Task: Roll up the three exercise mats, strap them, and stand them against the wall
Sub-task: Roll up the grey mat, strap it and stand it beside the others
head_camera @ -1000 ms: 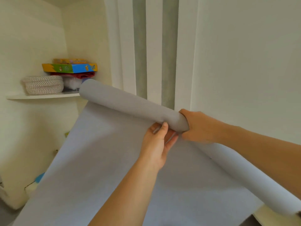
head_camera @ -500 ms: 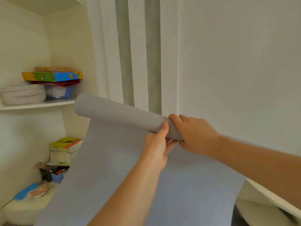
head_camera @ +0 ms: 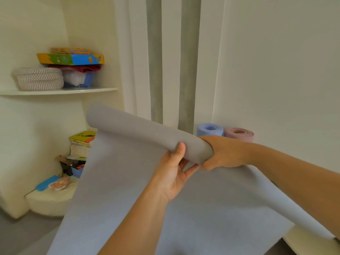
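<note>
Head view. A pale grey foam exercise mat (head_camera: 147, 138) is held in the air before a white wall (head_camera: 276, 70). Its upper part is wound into a long tube that slants from upper left to lower right, and its loose sheet hangs down toward the grey floor (head_camera: 22, 234).

The right-hand grip (head_camera: 223, 153) is clenched round the tube near its middle. The left-hand grip (head_camera: 173, 173) pinches the same tube just beside it, with the thumb laid on the front of the roll and the fingers beneath.

Behind the right wrist, a rolled light-blue exercise mat (head_camera: 209, 129) and a rolled dusty-pink exercise mat (head_camera: 239, 134) stand upright, side by side and touching, against the wall (only their upper ends show, so strapping cannot be judged).

At left, a white corner shelf (head_camera: 58, 91) carries a pale woven rope basket (head_camera: 38, 79) and a flat, brightly printed cardboard box (head_camera: 70, 58). Its lettering is too blurred to read. Lower down is a stack of books (head_camera: 81, 145) whose yellow top cover is likewise illegible.
</note>
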Action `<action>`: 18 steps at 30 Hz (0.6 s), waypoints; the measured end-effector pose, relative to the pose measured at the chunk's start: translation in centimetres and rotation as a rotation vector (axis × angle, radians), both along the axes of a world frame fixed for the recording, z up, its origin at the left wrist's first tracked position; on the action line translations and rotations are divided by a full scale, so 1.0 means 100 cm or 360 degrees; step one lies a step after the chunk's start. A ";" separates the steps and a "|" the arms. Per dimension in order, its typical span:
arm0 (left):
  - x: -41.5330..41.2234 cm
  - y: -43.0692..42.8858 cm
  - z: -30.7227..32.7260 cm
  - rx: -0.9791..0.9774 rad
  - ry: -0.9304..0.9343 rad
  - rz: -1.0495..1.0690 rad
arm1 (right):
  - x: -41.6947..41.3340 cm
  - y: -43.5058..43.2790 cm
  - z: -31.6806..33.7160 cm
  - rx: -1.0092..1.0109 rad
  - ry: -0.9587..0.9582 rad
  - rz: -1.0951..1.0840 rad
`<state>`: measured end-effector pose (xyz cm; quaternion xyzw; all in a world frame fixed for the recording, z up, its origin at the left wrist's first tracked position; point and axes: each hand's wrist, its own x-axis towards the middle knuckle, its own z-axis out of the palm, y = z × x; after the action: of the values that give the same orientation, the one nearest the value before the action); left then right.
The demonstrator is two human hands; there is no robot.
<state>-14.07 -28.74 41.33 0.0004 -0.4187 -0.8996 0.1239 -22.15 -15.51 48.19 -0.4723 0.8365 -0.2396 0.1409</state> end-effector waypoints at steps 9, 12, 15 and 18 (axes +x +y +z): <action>-0.019 0.030 -0.021 -0.0006 -0.0355 0.0435 | -0.010 0.001 -0.059 0.0260 0.0877 -0.0229; -0.023 0.031 -0.024 -0.0137 -0.0432 0.0489 | -0.008 -0.009 -0.076 0.0382 0.1173 -0.0158; -0.028 0.027 -0.025 -0.0167 -0.0458 0.0438 | -0.015 -0.006 -0.070 0.0318 0.0899 -0.0022; -0.033 0.025 -0.026 -0.0148 -0.0406 0.0410 | -0.028 -0.003 -0.051 0.0119 0.0062 0.0119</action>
<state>-17.41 -26.26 38.71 0.1624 -0.4686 -0.8486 0.1840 -24.99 -15.82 43.13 -0.5023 0.8292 -0.1934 0.1510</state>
